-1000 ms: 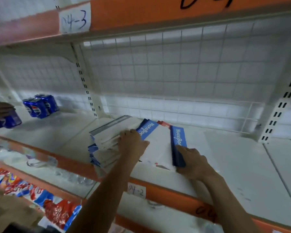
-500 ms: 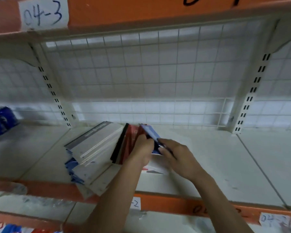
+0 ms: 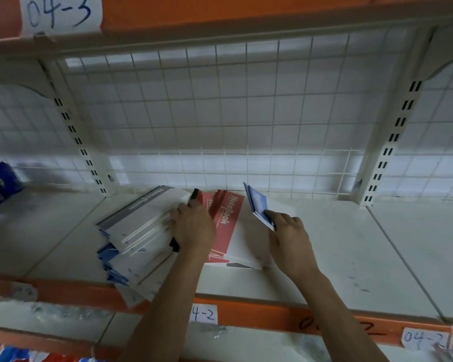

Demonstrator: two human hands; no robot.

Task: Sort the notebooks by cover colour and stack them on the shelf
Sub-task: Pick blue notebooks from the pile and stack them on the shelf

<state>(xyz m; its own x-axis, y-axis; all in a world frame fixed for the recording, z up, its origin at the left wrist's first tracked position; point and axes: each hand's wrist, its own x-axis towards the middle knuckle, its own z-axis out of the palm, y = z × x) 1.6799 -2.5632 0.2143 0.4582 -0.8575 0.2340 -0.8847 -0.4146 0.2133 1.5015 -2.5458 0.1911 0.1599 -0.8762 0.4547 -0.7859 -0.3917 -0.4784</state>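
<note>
While fingers [image 3: 279,218] of right hand [image 3: 290,239] are pinching blue notebooks [image 3: 258,205] by lower corner, tilted up on edge, left hand [image 3: 194,227] is gripping edge of leaning pile [image 3: 141,223]. Red notebook [image 3: 226,223] is lying flat on shelf [image 3: 351,244] between hands, long axis pointing away, nearer left hand.

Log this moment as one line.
left hand: holds tilted notebook stack | right hand: pinches blue notebooks, tilted up | red notebook: flat on shelf
</note>
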